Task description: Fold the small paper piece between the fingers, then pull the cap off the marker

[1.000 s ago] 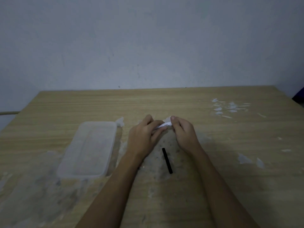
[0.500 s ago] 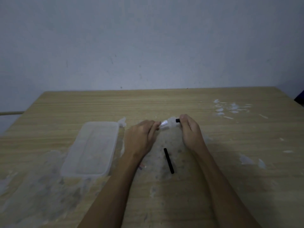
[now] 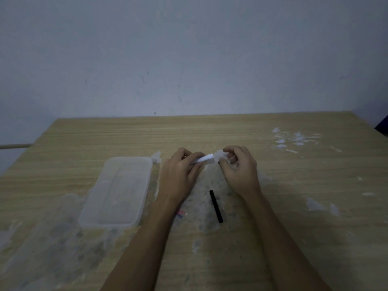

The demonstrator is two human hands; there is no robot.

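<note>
The left hand (image 3: 180, 175) is pinching a small white strip (image 3: 204, 159) between thumb and fingertips, its long axis running left to right toward the right hand (image 3: 239, 171). That hand's curled fingers are holding a crumpled white scrap (image 3: 220, 154) just beside the strip's right end. Nearer, between the wrists, a black stick (image 3: 215, 206) is lying on the wooden table (image 3: 294, 238). A clear plastic lid (image 3: 117, 191) is resting to the left.
</note>
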